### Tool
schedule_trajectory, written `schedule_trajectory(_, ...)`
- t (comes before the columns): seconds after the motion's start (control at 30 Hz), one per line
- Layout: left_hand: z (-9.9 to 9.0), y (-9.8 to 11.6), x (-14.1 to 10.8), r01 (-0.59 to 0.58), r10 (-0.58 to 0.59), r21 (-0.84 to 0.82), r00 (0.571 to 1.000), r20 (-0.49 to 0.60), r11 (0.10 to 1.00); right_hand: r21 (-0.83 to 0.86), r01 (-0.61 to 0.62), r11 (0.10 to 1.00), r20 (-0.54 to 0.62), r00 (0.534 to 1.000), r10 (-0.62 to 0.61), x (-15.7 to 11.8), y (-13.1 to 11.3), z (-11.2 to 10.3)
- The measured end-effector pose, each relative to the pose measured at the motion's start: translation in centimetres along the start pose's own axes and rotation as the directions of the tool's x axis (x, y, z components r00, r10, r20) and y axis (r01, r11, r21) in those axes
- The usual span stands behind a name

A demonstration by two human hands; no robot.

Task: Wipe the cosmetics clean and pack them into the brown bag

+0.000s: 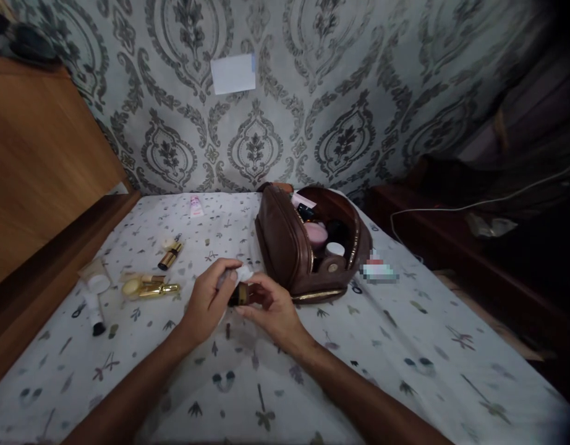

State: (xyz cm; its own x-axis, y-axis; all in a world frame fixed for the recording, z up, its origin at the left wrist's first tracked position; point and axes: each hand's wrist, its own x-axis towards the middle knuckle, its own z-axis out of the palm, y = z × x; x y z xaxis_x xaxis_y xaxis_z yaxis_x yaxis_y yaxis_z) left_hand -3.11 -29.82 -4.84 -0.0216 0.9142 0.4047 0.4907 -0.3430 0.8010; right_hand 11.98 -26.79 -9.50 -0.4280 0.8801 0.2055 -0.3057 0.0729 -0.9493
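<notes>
My left hand (206,303) is closed round a crumpled white tissue or cloth (243,272), left of the bag. Between both hands is a small dark container with a gold band (240,295), its near end in the fingers of my right hand (276,309). The tissue lies against the container's upper left side. Just right of my hands stands a brown bag (280,238), unzipped and open, with a pink round item (316,235), a white-capped jar (335,249) and dark items inside.
Gold and beige cosmetics (150,288), a dark-and-gold bottle (169,256) and a white tube with a black cap (94,314) lie at the left. A pink tube (196,206) lies near the wall. Wooden furniture (44,148) borders the left side; a blurred packet (378,270) lies right of the bag.
</notes>
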Motion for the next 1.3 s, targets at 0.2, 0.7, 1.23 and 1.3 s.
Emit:
schedule_trajectory(0.2, -0.6, -0.7, -0.2, 0.176, -0.177, -0.182, 0.984, 0.010, 0.967, 0.155, -0.088, 0.984, 0.015, 0.996, 0.087, -0.3, -0.4, 0.7)
schedule_trajectory(0.7, 0.1, -1.6, -1.2, -0.308, 0.304, 0.060, 0.950, 0.072, 0.949, 0.476, -0.194, 0.858, -0.062, 0.966, 0.253, 0.0, -0.3, 0.6)
schedule_trajectory(1.23, 0.2, -2.3, -1.4, -0.414, 0.415, 0.248, 0.908, 0.052, 0.876, 0.607, -0.328, 0.724, 0.128, 0.939, 0.319, 0.1, -0.5, 0.3)
schedule_trajectory(1.3, 0.2, -2.3, -1.4, -0.425, 0.427, 0.263, 0.903, 0.054, 0.866, 0.593, -0.313, 0.742, 0.112, 0.944, 0.309, 0.1, -0.6, 0.2)
